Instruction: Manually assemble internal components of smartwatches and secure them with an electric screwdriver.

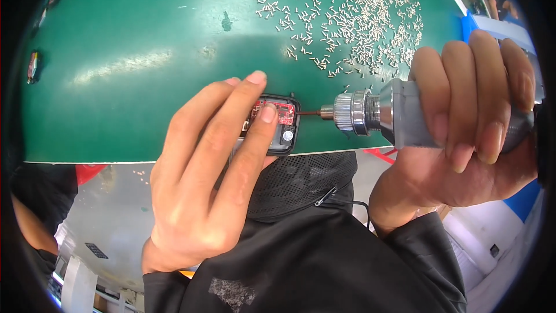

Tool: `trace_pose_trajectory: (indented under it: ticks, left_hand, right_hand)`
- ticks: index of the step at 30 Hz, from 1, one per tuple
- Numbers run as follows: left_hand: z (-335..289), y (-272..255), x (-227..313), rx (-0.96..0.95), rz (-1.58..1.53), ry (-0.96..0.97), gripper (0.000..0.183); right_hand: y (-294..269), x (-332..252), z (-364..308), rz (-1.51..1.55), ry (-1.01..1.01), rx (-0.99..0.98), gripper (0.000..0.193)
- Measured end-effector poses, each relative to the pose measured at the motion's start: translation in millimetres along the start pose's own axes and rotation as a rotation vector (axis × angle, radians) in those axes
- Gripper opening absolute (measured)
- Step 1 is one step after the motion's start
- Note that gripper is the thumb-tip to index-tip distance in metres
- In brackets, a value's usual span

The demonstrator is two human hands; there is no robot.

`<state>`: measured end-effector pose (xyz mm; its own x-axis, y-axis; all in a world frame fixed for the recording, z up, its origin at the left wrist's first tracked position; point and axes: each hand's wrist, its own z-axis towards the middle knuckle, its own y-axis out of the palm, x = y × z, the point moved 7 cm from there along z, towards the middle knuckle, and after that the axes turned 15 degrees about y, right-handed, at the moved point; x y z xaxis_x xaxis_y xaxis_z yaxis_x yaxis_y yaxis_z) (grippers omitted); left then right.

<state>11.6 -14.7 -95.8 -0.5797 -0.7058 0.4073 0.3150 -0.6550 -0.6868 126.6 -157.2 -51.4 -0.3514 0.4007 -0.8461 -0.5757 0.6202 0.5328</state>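
Note:
My left hand (205, 179) holds a small black plastic housing (297, 124) at the table's near edge, fingers laid across its top and part of a digit showing below. Inside the housing sits a red circuit board (285, 113), with one fingertip resting on it; its left part is hidden under the fingers. A round white spot shows lower in the housing. Wrapped in my right hand (480, 90) is a grey electric screwdriver (405, 113), lying almost level. Its thin bit points left and meets the housing's right side at the board; whether a screw is there, I cannot tell.
Many small silvery screws (365, 17) lie scattered over the far right of the green table (145, 110). A small part with red and pale edges (33, 67) lies at the far left. Blue bins (469, 26) stand at right. A person's arm (35, 226) shows at lower left.

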Motion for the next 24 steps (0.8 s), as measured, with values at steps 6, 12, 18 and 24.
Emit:
trace_pose_trajectory:
  ticks: [6, 12, 18, 24]
  left_hand:
    - [-1, 1, 0, -0.01, 0.004, -0.04, 0.049]
    - [-3, 2, 1, 0.006, -0.016, -0.008, 0.049]
    - [-7, 6, 4, 0.028, 0.015, 0.007, 0.044]
    - [-6, 3, 6, 0.006, 0.045, 0.071, 0.042]
  right_hand:
    - [0, 5, 2, -0.01, 0.025, 0.007, 0.029]
    - [2, 8, 1, -0.034, 0.03, 0.014, 0.027]
    - [13, 10, 10, -0.182, 0.145, -0.085, 0.024]
    - [30, 18, 18, -0.294, 0.149, -0.227, 0.027]
